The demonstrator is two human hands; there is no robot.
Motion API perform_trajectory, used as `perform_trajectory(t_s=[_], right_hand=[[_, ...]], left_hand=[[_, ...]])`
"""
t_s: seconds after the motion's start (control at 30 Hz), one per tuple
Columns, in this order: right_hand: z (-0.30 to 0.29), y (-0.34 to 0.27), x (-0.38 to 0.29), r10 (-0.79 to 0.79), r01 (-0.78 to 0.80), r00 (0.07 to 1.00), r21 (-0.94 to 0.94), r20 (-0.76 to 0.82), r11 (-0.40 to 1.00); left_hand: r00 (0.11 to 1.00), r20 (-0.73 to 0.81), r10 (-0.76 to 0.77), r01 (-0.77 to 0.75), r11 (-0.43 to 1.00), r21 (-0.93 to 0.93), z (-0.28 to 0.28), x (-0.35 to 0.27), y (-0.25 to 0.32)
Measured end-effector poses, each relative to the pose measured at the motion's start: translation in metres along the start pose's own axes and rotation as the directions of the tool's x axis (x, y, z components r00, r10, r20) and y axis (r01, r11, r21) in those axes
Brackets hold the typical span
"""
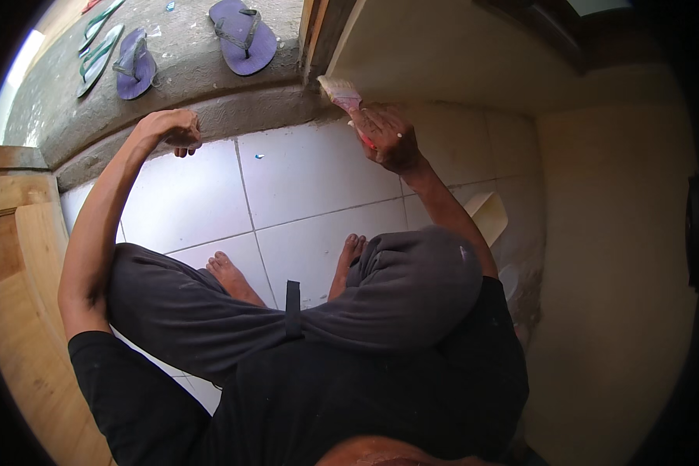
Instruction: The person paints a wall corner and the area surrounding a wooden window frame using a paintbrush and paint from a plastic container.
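My right hand [389, 138] grips a paintbrush [354, 113] with a reddish handle. The brush's pale bristles [339, 88] point up and left, near the foot of the wooden door frame [313, 43] and the edge of the cream wall [419, 52]. I cannot tell whether they touch either. White specks dot the back of this hand. On the left, my left hand [177, 129] hangs bent at the wrist beside the raised concrete sill [239, 113]. Its fingers curl under and its palm is hidden; no object shows in it.
White floor tiles [314, 172] lie around my bare feet. A cream plastic container [486, 214] stands by my right forearm. Beyond the sill are a purple flip-flop [244, 38], its mate [134, 64] and green-strapped slippers [100, 58]. A wooden door [29, 326] borders my left side.
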State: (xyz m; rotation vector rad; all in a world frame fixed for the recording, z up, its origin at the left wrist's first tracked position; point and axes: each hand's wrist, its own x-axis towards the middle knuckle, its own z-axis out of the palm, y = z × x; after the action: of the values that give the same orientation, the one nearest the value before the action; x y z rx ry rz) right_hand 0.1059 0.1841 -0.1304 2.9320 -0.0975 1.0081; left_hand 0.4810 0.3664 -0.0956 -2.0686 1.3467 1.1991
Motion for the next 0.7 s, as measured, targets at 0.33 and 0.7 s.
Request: perform_trajectory(t_s=[0.33, 0.7], right_hand=[[0.011, 0.011, 0.004, 0.037, -0.035, 0.995, 0.021, -0.092, 0.999], [-0.022, 0.032, 0.037, 0.004, 0.009, 0.986, -0.078, 0.167, 0.997]], left_hand=[[1.000, 0.026, -0.005, 0.005, 0.999, -0.032, 0.002, -0.008, -0.001], [0.986, 0.114, 0.124, -0.112, 0.988, -0.108, 0.005, 0.011, 0.011]])
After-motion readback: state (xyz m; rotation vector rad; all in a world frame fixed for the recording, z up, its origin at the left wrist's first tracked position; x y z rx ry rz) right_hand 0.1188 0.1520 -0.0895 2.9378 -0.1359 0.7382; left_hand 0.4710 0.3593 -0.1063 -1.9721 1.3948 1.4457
